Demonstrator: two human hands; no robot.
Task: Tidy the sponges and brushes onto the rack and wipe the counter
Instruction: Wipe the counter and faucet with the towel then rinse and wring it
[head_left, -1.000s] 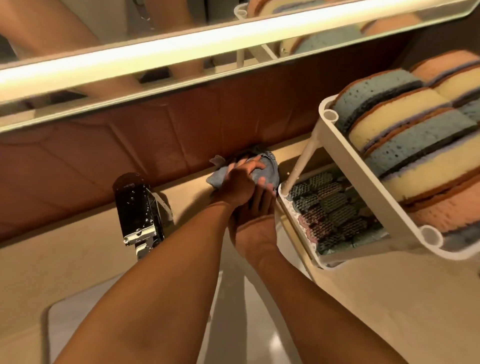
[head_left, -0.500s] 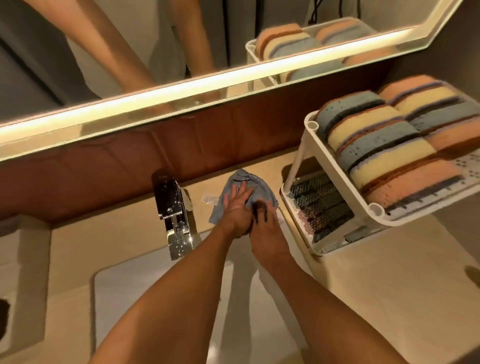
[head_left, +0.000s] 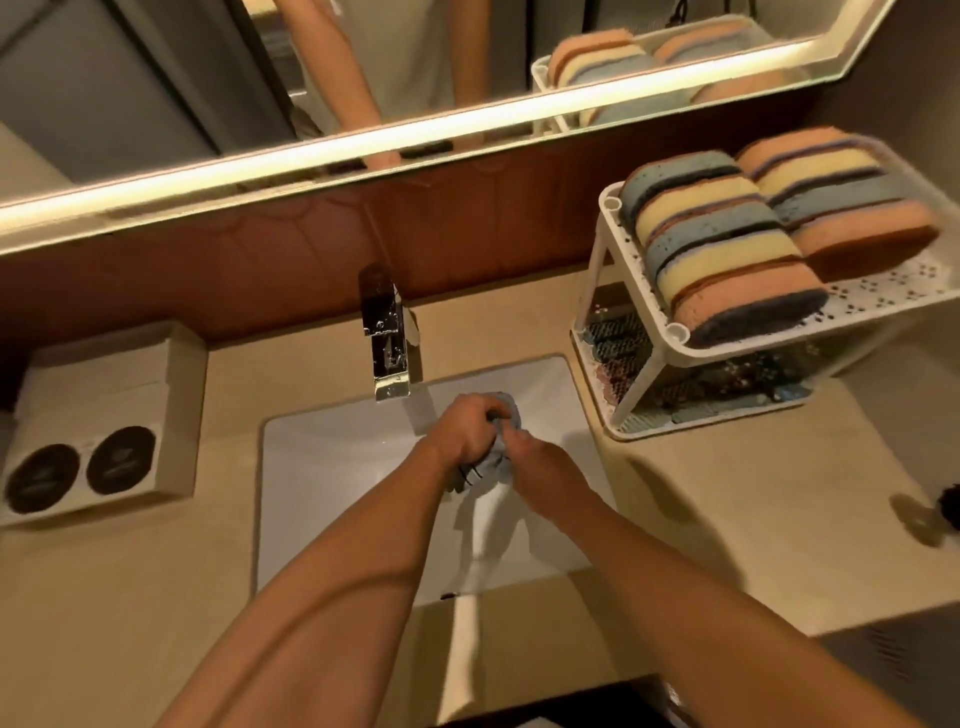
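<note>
**Cloth (head_left: 493, 460) bunched between two hands above the sink (head_left: 332, 467)**

At the far left of the counter (head_left: 727, 519) stands a pale box (head_left: 104, 395) with two dark round discs on its front face. To its right, a chrome faucet (head_left: 387, 343) rises at the back edge of the white sink, with its spout reaching over the basin.

Just below and right of the spout, the left hand (head_left: 470, 428) has its fingers curled tight round the upper part of the grey-blue cloth. The right hand (head_left: 545, 478) is beside it, touching, and its fingers and thumb grip the same cloth lower down. A crumpled tail hangs out under the left hand. Both hands are over the basin, clear of the counter.

Further right is the white two-tier rack (head_left: 677, 334), on the counter beside the sink. Its top tier carries the sponges (head_left: 727, 244), which stand on edge in two packed rows — blue, yellow and orange, each with a darker scouring layer. The lower tier holds dark mesh pads (head_left: 618, 338) along its left side; what lies behind them is too blurred to tell.
</note>
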